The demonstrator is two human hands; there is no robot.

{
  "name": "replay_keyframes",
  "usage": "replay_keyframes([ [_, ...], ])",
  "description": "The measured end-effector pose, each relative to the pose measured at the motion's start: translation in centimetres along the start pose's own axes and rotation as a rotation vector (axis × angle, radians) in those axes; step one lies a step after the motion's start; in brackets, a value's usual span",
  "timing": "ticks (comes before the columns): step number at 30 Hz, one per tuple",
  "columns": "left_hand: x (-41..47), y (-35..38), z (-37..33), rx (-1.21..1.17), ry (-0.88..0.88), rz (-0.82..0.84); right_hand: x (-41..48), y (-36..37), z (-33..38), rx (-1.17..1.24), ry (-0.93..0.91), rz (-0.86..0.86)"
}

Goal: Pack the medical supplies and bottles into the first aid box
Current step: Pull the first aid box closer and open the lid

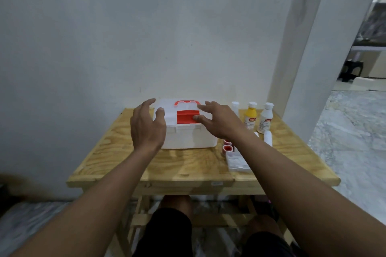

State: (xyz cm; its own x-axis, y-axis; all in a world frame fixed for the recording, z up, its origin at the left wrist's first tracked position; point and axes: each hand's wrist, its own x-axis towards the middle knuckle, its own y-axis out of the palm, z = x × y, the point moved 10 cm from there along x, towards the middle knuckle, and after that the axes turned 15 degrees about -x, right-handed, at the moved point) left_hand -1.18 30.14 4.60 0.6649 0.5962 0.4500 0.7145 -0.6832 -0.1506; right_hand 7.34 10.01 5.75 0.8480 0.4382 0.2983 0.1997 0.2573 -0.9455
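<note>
A white first aid box [189, 137] with a red handle and a red front latch [187, 116] stands closed at the back of the wooden table [188, 165]. My left hand [147, 127] hovers at the box's left side, fingers spread, holding nothing. My right hand [219, 121] is over the lid's right part, its thumb touching the red latch. To the right stand a yellow bottle [250, 115], a white bottle [265, 118] and a white container [235, 107]. Two red-capped rolls [227, 148], a small white bottle [267, 137] and a clear plastic case [238, 162] lie nearer.
The table stands against a white wall. A white pillar [309, 68] rises at its right rear corner, with marble floor beyond. My knees are under the table's front edge, beside its wooden frame.
</note>
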Motion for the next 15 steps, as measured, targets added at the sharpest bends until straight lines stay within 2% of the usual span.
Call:
replay_keyframes([
  [3,0.8,1.4,1.1,-0.004,-0.001,0.206,0.1,-0.1,-0.2,0.029,0.023,-0.021],
  [5,0.8,1.6,1.5,-0.006,0.011,0.263,0.2,-0.3,-0.3,0.054,0.039,-0.030],
  [11,1.5,0.6,1.0,-0.114,0.059,0.287,0.4,-2.7,-0.5,0.205,0.096,-0.135],
  [15,3.2,-0.1,0.4,-0.119,0.100,0.256,1.4,-4.8,-0.4,0.335,0.142,-0.127],
])
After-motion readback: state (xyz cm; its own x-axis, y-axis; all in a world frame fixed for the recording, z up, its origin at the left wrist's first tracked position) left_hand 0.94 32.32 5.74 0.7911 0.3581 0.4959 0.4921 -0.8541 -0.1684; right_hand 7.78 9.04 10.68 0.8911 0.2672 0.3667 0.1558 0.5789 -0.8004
